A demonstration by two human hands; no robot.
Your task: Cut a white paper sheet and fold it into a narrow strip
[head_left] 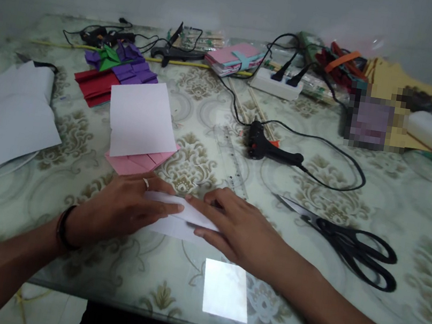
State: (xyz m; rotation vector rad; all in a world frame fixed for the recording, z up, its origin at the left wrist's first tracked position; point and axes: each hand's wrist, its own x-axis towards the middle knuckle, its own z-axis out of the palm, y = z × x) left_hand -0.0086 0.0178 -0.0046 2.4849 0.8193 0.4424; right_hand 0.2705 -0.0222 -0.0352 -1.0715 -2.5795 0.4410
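Observation:
A piece of white paper (195, 216), partly folded over, lies on the glass-topped table near its front. My left hand (124, 205), with a ring and a dark wristband, grips its left part, the thumb lying along the fold. From the right, my right hand (237, 224) holds the other end, with fingers above and below the folded strip. Both hands cover some of the paper's edges. Just beyond my left hand, a white sheet (143, 118) rests on a pink folded paper (140, 162).
Black-handled scissors (350, 244) lie right of my right hand. Behind are a black glue gun (271, 146) with its cord, a clear ruler (232, 159) and a white power strip (276, 84). White sheets (4, 114) are at left; purple folded papers (136, 71) lie farther back.

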